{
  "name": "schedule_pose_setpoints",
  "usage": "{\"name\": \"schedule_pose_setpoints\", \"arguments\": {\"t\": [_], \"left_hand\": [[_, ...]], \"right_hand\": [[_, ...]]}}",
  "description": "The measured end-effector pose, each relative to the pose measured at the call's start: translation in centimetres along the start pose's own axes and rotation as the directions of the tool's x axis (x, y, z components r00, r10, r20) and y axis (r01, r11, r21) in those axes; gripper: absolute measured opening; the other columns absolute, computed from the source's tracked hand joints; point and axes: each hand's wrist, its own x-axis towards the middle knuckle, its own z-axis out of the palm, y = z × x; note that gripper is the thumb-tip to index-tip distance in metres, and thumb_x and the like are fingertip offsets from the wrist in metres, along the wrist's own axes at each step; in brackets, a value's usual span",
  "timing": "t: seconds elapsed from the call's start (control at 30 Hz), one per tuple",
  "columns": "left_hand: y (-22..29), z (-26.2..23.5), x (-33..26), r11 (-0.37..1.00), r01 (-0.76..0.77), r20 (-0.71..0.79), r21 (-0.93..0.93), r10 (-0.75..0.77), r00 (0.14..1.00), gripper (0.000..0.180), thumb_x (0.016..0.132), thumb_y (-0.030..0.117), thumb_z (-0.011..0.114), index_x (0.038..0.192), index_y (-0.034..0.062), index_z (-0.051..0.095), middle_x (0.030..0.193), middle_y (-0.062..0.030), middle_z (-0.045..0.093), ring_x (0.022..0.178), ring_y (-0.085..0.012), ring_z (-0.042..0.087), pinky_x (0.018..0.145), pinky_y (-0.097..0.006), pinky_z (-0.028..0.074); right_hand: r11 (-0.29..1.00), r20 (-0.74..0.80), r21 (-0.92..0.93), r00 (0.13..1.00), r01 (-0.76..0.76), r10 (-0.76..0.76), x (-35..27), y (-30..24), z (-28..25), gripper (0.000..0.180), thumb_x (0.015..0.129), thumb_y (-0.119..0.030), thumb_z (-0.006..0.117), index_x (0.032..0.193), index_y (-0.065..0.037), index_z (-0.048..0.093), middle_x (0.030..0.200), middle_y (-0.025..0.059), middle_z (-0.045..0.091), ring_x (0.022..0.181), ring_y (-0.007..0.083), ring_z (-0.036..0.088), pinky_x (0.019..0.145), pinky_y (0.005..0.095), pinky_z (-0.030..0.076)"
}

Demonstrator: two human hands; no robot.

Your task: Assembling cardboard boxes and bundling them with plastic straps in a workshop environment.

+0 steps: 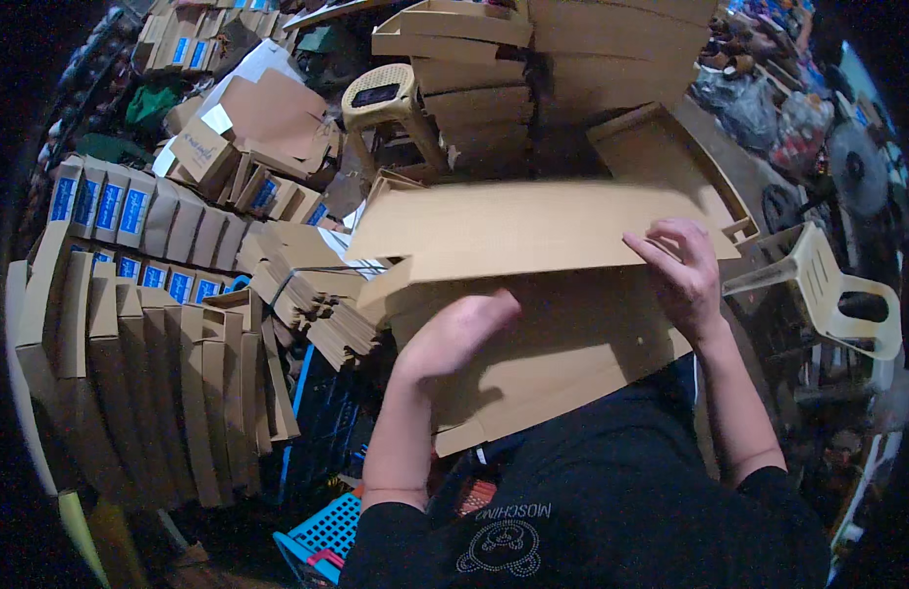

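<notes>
A large brown cardboard box blank point(494, 231), partly folded, lies across in front of my body. One long panel stands raised along a crease, and a flat lower panel point(562, 353) reaches toward my lap. My right hand point(685, 265) is at the right end of the raised panel's near edge, fingers bent and apart, with no clear grip on it. Above the lower panel, near the left end of the crease, is my left hand point(459, 334). It is smeared by motion and its fingers are mostly hidden, so whether it touches the cardboard cannot be told.
Rows of folded cardboard boxes point(170, 363) stand at the left, beside a strapped bundle of flat cardboard point(312, 294). An open cardboard tray point(670, 157) and tall cardboard stacks point(612, 79) are beyond. A plastic stool point(384, 93), a cream chair point(837, 294) and a blue basket point(327, 530) stand around.
</notes>
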Motion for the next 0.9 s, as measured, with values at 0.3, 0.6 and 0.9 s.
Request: {"name": "schedule_pose_setpoints", "arguments": {"t": [0.3,0.6,0.9], "left_hand": [[2.5,2.6,1.2,0.686,-0.500,-0.173,0.528,0.663,0.728,0.035,0.081,0.024,0.087,0.110,0.0093,0.074,0.105,-0.0098,0.070,0.091,-0.0273,0.071,0.077,-0.039,0.058],[-2.2,1.8,3.0,0.611,-0.328,-0.083,0.720,0.545,0.834,0.018,0.081,0.009,0.080,0.098,0.0064,0.078,0.084,-0.0105,0.067,0.087,-0.0318,0.065,0.082,-0.044,0.055],[-1.2,1.6,2.2,0.806,-0.235,-0.037,0.543,0.302,0.953,0.018,0.084,0.021,0.081,0.096,0.0084,0.079,0.091,-0.0141,0.073,0.084,-0.0336,0.071,0.076,-0.041,0.057]], "right_hand": [[0.992,0.175,0.108,0.984,-0.060,0.041,-3.5,-0.1,0.7,0.037,0.075,-0.007,0.072,0.112,-0.014,0.076,0.089,0.0053,0.064,0.091,0.0266,0.064,0.085,0.0421,0.052],[0.932,0.423,0.281,0.901,-0.230,0.095,-4.3,0.1,1.7,0.023,0.075,-0.009,0.083,0.098,-0.009,0.079,0.090,0.0072,0.063,0.105,0.0318,0.061,0.094,0.0432,0.052],[0.728,0.684,0.479,0.728,-0.490,0.041,-3.2,2.1,1.4,0.019,0.082,-0.023,0.083,0.092,-0.007,0.079,0.095,0.0078,0.065,0.111,0.0293,0.057,0.099,0.0432,0.049]]}}
